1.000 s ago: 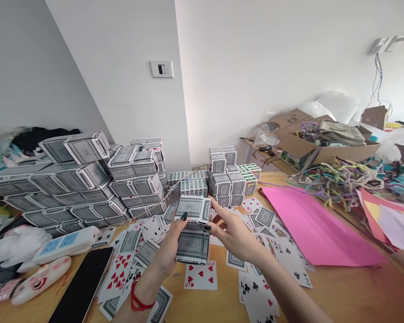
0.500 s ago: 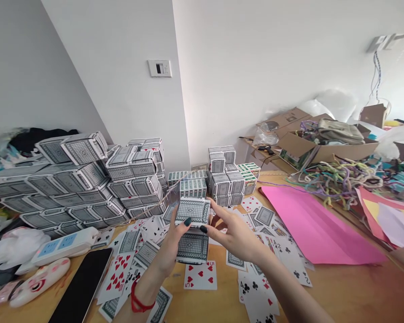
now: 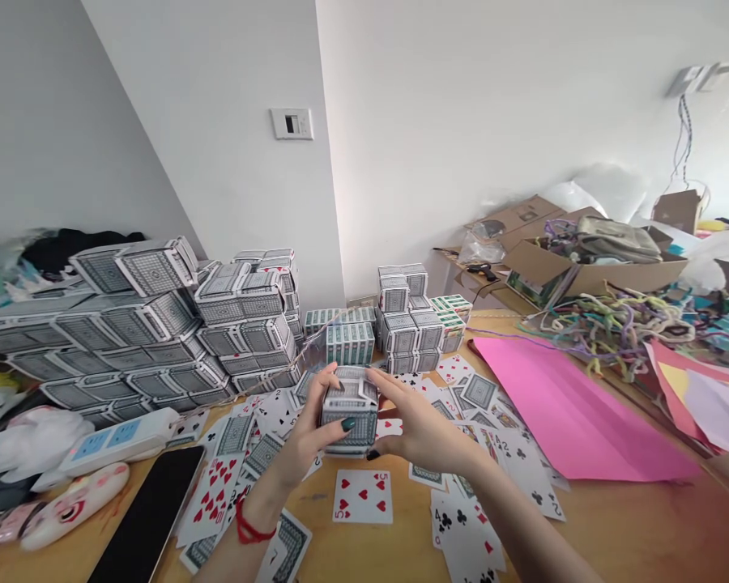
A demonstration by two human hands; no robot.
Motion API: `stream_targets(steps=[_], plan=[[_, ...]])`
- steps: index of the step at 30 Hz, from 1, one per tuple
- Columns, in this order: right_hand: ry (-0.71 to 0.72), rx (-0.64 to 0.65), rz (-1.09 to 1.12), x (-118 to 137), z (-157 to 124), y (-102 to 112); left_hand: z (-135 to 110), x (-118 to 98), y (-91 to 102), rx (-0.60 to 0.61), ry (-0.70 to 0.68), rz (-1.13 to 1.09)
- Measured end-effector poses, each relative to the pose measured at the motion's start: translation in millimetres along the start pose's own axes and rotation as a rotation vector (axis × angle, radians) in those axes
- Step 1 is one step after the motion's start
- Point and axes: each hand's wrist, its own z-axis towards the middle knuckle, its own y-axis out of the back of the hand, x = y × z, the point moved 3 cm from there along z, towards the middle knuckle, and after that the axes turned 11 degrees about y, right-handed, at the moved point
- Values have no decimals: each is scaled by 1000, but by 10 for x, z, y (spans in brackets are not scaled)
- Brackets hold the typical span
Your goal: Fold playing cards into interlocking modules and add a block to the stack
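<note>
Between my two hands is a block folded from playing cards (image 3: 350,413), its patterned grey-green backs facing out. My left hand (image 3: 309,425) grips its left side, thumb across the front face and fingers at the top. On the right, my right hand (image 3: 416,421) holds the block's side, fingers at the top edge and thumb near the lower corner. A five of hearts (image 3: 363,496) lies face up just below the block. Loose playing cards (image 3: 261,457) are scattered on both sides of my hands.
Stacked card blocks (image 3: 151,324) form a wall at left; a smaller stack (image 3: 410,324) and green card boxes (image 3: 349,344) stand behind my hands. A black phone (image 3: 146,518) and power strip (image 3: 118,441) lie left. Pink paper (image 3: 571,413) and a cardboard box (image 3: 620,275) are at right.
The card block has been turned in my hands; an opening now shows on top. My left thumb has slid down onto its front face, and my right hand has moved slightly.
</note>
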Motion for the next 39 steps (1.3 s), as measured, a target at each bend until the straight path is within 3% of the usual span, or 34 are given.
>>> stream_targets(steps=[5, 10, 15, 19, 23, 26, 30, 39], plan=[[-29, 51, -20, -85, -15, -21, 35, 5, 52, 59, -61, 189], [-81, 10, 159, -135, -32, 28, 5, -41, 17, 152, -86, 347], [-311, -75, 408, -234, -32, 59, 25, -1, 10, 54, -212, 513], [-375, -8, 600, -167, 4, 27, 5, 40, -35, -4, -296, 667], [-529, 93, 630, -172, -10, -15, -46, 9, -90, -11, -339, 765], [-504, 100, 736, -172, -14, -18, -95, -73, -114, -40, -441, 827], [-425, -17, 895, -142, 5, 7, -162, -198, -108, -101, -579, 865], [-383, -45, 945, 8, 17, 49, -218, -332, -43, -115, -719, 785]])
